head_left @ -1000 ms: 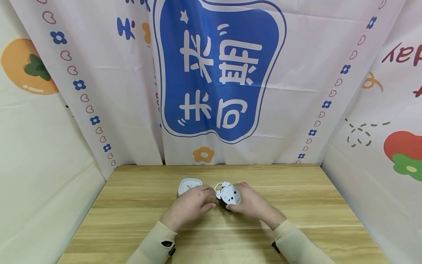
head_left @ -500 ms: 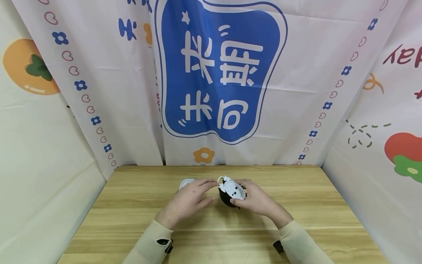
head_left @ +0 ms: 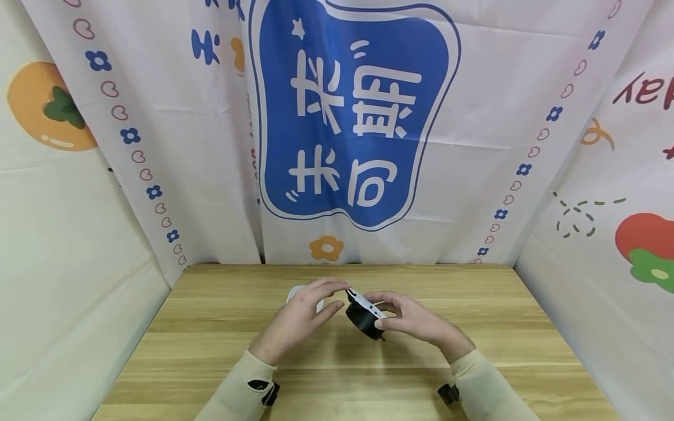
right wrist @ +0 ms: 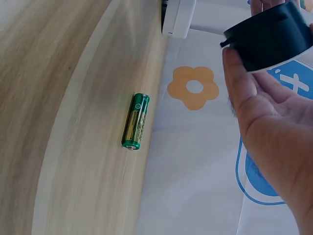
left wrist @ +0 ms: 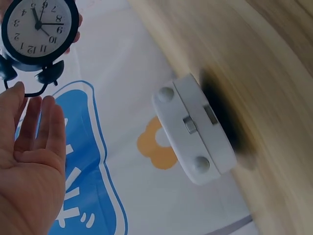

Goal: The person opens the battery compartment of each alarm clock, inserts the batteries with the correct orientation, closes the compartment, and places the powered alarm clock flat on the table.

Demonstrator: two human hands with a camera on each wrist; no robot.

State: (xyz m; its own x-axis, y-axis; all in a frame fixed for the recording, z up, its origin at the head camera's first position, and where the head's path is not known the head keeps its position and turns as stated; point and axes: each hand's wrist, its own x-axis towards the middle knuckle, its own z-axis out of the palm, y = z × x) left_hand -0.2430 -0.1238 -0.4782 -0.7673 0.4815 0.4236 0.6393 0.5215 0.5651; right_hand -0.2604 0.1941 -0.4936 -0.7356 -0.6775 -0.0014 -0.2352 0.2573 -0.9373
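Note:
A round twin-bell alarm clock (head_left: 364, 316), black-sided with a white back, is tilted above the wooden table, its dial (left wrist: 38, 25) facing the left wrist camera. My right hand (head_left: 413, 316) grips its rim between thumb and fingers; the thumb and dark casing (right wrist: 269, 36) show in the right wrist view. My left hand (head_left: 300, 313) has its fingers extended, their tips at the handle and bells; in the left wrist view the hand (left wrist: 34, 156) lies palm up beside the handle. Behind the left hand sits a white square clock (left wrist: 193, 129), partly hidden in the head view.
A green and gold battery (right wrist: 136, 121) lies on the table in the right wrist view, hidden in the head view. The wooden table (head_left: 210, 351) ends at a printed cloth backdrop (head_left: 474, 146), with cloth at both sides.
The alarm clock has been lifted and tipped, so its white back now shows nearly edge-on and its black side faces the head camera. The left hand has shifted slightly up, covering more of the white clock.

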